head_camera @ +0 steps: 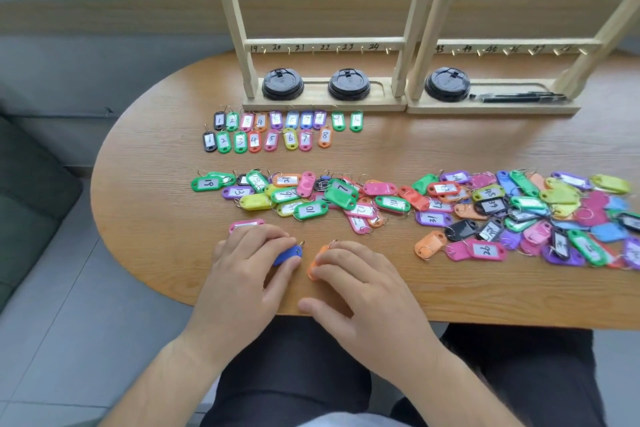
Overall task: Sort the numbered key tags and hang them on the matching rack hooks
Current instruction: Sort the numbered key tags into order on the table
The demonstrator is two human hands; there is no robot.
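Tags in both hands, low in the frame near the worktop (156,184) edge

No number shows on either held tag, so one may land in the wrong spot in the neat rows (277,130) in the upper middle, or on the wrong hook of the rack (332,42). Both tags sit close to the edge and could slip off, and a wide move could bump the big pile (381,198) in the middle. The left hand (249,267) pinches a blue tag (289,253) between thumb and bent fingers (266,236), and a pink tag (244,225) peeks out just past them. The right hand (367,288) lays its fingers, a little bent and close together, on an orange tag (316,267), with the thumb out to the side and off it.
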